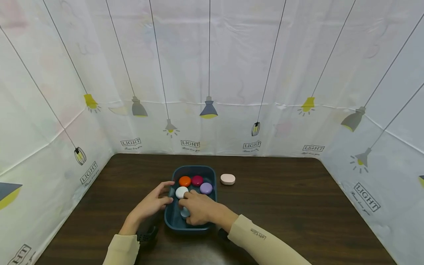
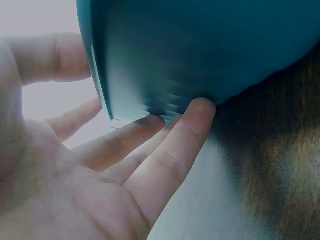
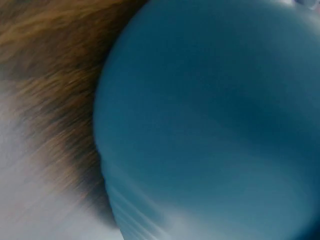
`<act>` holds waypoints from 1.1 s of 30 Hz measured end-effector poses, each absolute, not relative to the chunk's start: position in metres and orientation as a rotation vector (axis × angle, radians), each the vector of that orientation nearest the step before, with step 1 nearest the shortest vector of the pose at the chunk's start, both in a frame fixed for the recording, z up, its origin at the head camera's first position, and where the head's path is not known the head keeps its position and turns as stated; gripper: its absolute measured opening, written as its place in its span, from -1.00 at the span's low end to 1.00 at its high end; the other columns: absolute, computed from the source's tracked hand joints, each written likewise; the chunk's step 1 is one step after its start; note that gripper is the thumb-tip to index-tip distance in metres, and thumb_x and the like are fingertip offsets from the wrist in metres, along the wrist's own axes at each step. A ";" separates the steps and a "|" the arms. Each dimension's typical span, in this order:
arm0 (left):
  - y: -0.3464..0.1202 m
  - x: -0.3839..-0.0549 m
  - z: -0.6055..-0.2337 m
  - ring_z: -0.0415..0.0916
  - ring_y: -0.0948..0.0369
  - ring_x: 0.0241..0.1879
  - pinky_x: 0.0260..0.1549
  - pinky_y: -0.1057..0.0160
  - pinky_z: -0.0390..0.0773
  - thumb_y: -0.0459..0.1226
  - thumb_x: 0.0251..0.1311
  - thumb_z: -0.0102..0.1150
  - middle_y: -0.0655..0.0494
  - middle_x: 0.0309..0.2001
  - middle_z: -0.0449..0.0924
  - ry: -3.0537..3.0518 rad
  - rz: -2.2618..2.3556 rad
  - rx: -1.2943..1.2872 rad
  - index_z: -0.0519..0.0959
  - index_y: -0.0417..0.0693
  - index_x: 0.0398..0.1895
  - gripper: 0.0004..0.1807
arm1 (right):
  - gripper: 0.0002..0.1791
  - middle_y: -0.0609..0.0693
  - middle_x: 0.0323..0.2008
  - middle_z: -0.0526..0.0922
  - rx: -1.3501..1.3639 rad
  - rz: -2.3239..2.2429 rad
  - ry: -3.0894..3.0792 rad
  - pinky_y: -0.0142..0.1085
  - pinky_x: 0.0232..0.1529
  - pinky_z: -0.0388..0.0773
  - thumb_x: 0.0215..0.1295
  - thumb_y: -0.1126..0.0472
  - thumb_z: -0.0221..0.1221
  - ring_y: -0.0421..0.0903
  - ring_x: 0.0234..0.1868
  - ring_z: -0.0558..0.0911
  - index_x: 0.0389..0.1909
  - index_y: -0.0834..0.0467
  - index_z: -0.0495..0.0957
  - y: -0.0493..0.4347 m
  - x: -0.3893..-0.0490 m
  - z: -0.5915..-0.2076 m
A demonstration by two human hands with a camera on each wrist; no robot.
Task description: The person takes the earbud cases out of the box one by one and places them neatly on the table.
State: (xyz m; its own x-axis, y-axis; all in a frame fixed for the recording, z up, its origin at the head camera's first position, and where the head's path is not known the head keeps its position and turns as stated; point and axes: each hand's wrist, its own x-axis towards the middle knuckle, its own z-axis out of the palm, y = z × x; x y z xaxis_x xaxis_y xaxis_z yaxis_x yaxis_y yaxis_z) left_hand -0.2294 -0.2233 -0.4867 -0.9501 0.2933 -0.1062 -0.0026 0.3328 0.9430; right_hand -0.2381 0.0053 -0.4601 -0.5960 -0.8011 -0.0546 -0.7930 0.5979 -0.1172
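Dark blue and round-cornered, the tray (image 1: pixel 172 222) sits on the brown wood-grained table (image 1: pixel 285 213) and holds several smooth, rounded pieces. Toward the tray's far end lie an orange piece (image 1: pixel 184 181) and, just to its right, a crimson piece (image 1: pixel 197 180). Nearer than these are a white piece (image 1: pixel 181 192) by the tray's left side and a lavender piece (image 1: pixel 206 188) by its right side. Closer to the tray's near end, inside its left half, a pale blue piece (image 1: pixel 184 212) shows between the index finger and thumb of the right hand (image 1: pixel 200 209), which reaches in over the tray's right wall and pinches it; part of the piece is covered. The left hand (image 1: pixel 153 200) is at the tray's left side, fingers extended and spread fairly wide, their tips touching the outer wall, as the left wrist view also shows. The right wrist view takes in mostly the tray's outer wall, so the fingers cannot be seen there. Outside the tray, just beyond its right wall, a pale pink oval piece (image 1: pixel 228 179) lies on the table. Behind the tray and table hangs a white cloth (image 1: pixel 228 66) printed with lamps and the word LIGHT. Cream sleeves (image 1: pixel 265 239) approach the tray from its near side.
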 end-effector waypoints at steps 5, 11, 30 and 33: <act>-0.223 -0.229 -0.486 0.42 -0.15 0.28 0.13 -0.17 0.55 -0.30 0.45 0.09 -0.29 0.45 0.22 2.346 1.654 0.257 0.18 -0.02 0.54 -0.36 | -0.64 -0.13 -0.05 0.51 -1.320 -0.194 2.734 -0.38 -0.20 0.50 0.13 0.04 0.42 -0.17 -0.16 0.41 -0.04 -0.13 0.62 0.009 -0.238 -0.456; -0.223 -0.230 -0.486 0.43 -0.13 0.27 0.10 -0.14 0.57 -0.31 0.44 0.11 -0.26 0.44 0.24 2.354 1.661 0.226 0.21 0.02 0.53 -0.37 | -0.60 -0.11 -0.04 0.52 -1.277 -0.287 2.791 -0.39 -0.20 0.49 0.13 0.04 0.42 -0.14 -0.14 0.40 0.02 -0.10 0.63 0.014 -0.235 -0.448; -0.222 -0.228 -0.484 0.39 -0.13 0.30 0.10 -0.14 0.57 -0.30 0.43 0.12 -0.26 0.47 0.20 2.333 1.669 0.204 0.20 0.03 0.54 -0.35 | -0.62 -0.05 -0.03 0.52 -1.275 -0.530 2.961 -0.33 -0.18 0.53 0.19 0.11 0.36 -0.09 -0.09 0.41 0.04 0.02 0.62 0.043 -0.231 -0.411; -0.222 -0.229 -0.484 0.40 -0.14 0.29 0.10 -0.13 0.57 -0.31 0.42 0.12 -0.27 0.46 0.20 2.334 1.672 0.197 0.20 0.02 0.54 -0.35 | -0.63 -0.05 -0.04 0.51 -1.285 -0.557 2.992 -0.33 -0.17 0.53 0.20 0.13 0.35 -0.09 -0.08 0.41 0.04 0.03 0.63 0.047 -0.232 -0.404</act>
